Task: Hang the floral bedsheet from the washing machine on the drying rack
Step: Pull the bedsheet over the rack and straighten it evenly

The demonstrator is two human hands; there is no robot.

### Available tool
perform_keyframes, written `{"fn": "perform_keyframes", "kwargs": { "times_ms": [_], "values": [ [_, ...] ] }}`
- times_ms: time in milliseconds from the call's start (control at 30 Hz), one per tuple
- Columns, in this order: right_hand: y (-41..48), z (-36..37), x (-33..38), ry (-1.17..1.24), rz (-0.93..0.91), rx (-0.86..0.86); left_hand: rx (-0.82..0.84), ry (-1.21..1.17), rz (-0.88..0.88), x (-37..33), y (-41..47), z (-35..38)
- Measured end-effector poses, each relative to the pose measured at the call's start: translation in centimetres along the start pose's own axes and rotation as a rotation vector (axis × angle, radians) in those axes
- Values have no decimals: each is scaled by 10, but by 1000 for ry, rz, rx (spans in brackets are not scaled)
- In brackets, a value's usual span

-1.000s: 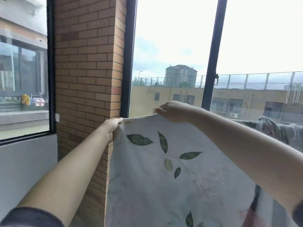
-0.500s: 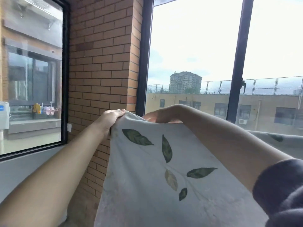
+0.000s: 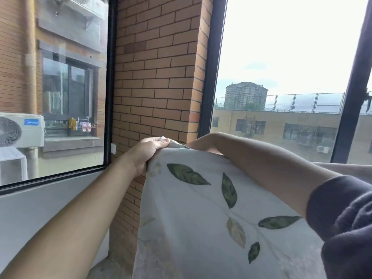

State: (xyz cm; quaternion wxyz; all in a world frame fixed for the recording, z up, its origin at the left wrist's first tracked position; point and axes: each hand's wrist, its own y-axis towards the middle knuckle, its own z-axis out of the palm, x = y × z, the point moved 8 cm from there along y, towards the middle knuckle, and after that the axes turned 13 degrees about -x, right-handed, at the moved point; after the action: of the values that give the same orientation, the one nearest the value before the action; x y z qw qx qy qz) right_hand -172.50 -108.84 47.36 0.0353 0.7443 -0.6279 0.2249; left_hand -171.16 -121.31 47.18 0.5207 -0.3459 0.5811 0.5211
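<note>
The white floral bedsheet (image 3: 201,214), printed with green leaves, hangs in front of me and fills the lower middle of the view. My left hand (image 3: 148,151) grips its top left corner, fingers curled over the edge. My right hand (image 3: 203,142) reaches over the top edge just to the right of the left hand; its fingers are hidden behind the cloth and my forearm. The drying rack's bar is covered by the sheet and does not show.
A brick pillar (image 3: 159,77) stands right behind the hands, between a left window (image 3: 60,87) and a large right window (image 3: 281,77). A grey sill wall (image 3: 40,202) runs below the left window. More sheet drapes off to the right (image 3: 346,168).
My hands have come closer together at the sheet's top edge, the right one sliding toward the left. My view has swung left and nearer to the pillar.
</note>
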Motion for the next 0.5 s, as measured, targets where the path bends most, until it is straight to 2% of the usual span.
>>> {"fn": "perform_keyframes", "kwargs": {
  "times_ms": [200, 333, 500],
  "values": [
    [18, 14, 19, -18, -72, 44, 17, -3, -29, 8, 2, -14],
    [28, -11, 12, -94, -144, -181, 20, 112, -74, 18, 0, -21],
    [19, -49, 2, 62, -198, -433, 101, 280, -222, 44, -8, -21]
  ]
}}
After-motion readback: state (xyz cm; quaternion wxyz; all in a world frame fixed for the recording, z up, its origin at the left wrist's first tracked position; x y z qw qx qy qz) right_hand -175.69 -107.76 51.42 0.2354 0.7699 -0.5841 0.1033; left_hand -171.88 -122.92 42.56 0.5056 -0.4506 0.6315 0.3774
